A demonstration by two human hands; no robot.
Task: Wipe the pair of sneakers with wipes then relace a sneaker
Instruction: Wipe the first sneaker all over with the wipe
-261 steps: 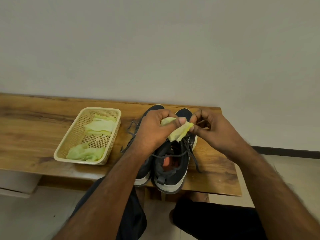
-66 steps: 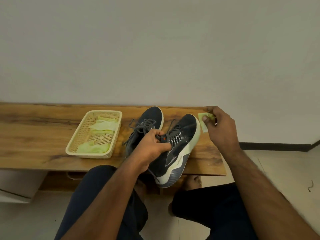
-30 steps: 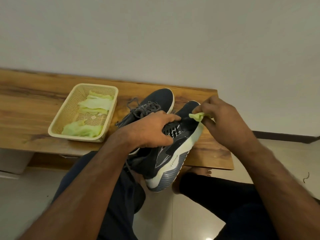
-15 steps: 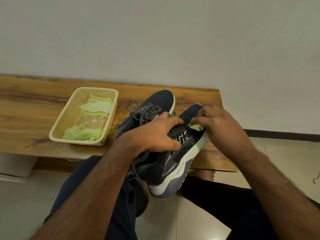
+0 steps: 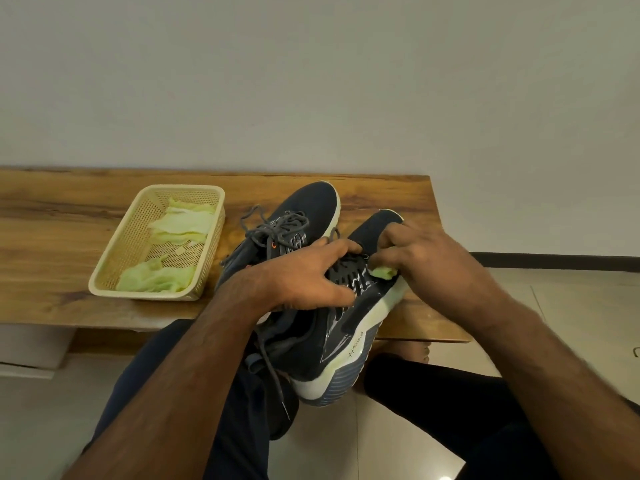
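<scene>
A dark navy sneaker with a white sole (image 5: 341, 336) is tilted on its side, heel hanging past the wooden bench's front edge over my lap. My left hand (image 5: 308, 275) grips it across the laces and tongue. My right hand (image 5: 426, 258) pinches a crumpled pale green wipe (image 5: 382, 271) and presses it on the sneaker's upper beside the laces. The second navy sneaker (image 5: 304, 211) rests flat on the bench behind, with loose grey laces.
A cream perforated basket (image 5: 114, 268) with several pale green wipes (image 5: 183, 220) sits on the wooden bench (image 5: 52, 216) to the left. A plain wall rises directly behind the bench. My knees and tiled floor lie below the bench's front edge.
My right hand has dragged the wipe from the sneaker's toe back toward the lace area. The left hand keeps its hold on the tilted sneaker.
</scene>
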